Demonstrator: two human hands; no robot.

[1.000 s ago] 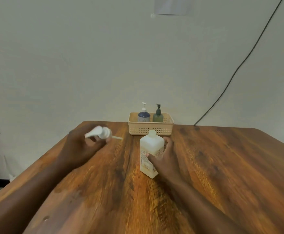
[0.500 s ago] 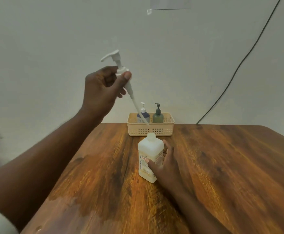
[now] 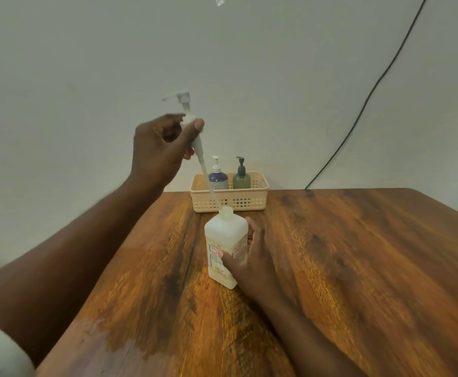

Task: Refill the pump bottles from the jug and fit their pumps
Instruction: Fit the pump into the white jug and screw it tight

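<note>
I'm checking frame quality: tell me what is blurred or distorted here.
Head view: the raised left hand and white pump are motion-smeared; the right hand and labelled bottle read sharp; wide-angle stretch enlarges the near forearms.

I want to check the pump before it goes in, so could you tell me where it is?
In the head view the left hand holds the pump up left of centre, its tube slanting down to the neck of the bottle.
</note>
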